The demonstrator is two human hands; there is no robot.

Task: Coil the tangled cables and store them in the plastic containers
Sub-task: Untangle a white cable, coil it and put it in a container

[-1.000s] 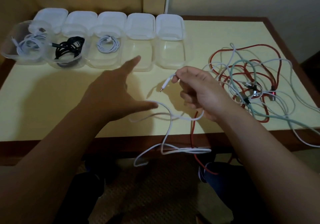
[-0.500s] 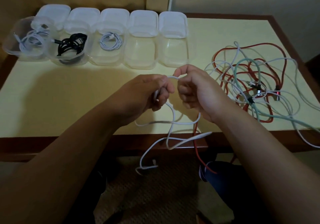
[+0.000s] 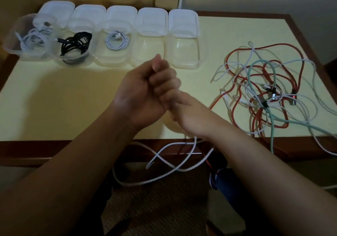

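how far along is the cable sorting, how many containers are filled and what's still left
Done: three containers hold coils, a white one, a black one and another white one. In hand: the left hand and right hand are close together over a white cable hanging off the table edge; the grip itself is hidden. Left: two empty containers and the tangled pile of red, white and green cables.

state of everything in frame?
Five clear plastic containers: open; three left ones hold coiled cables, two right ones hold none.
White lids: off, behind containers.
Loose white cable: uncoiled, hanging off table edge.
Red, teal, white cable pile: tangled.
Left hand: fisted.
Right hand: fingers hidden.
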